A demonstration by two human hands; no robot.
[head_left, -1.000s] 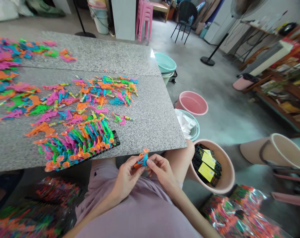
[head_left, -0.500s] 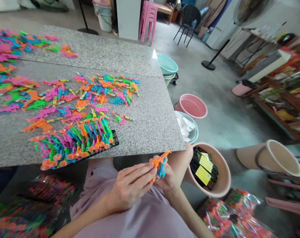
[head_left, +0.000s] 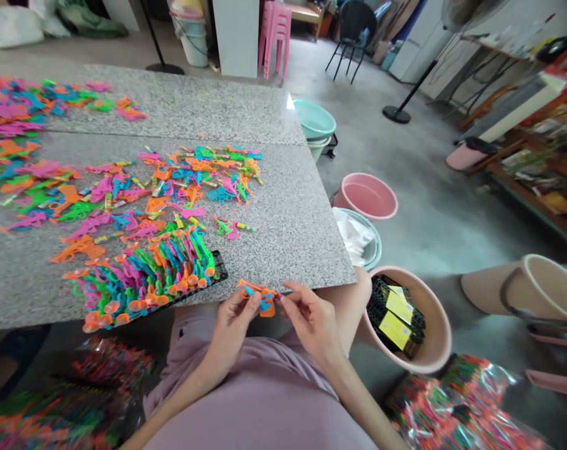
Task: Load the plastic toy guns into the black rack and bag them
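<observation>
Tabletop: grey speckled stone, two slabs butted together, filling the left half of the view.

Loose toy pieces: pink, orange, green and blue plastic, scattered over the tabletop's middle and left.

Beige tub: on the floor just right of the person's knee, holding black grids with yellow labels.

Pink basin: on the floor beyond the tabletop's right edge, near a pale basin of white material.

Black rack: at the tabletop's near edge, packed with upright coloured toys with orange suction cups.

Left hand: below the tabletop's near edge, over the lap; thumb and fingertips pinching the left end of the toy.

Right hand: just beside the left, fingertips pressed together on the toy's right end.

Orange-and-blue toy: small, held between both hands, level with the tabletop's near edge, clear of the rack.
</observation>
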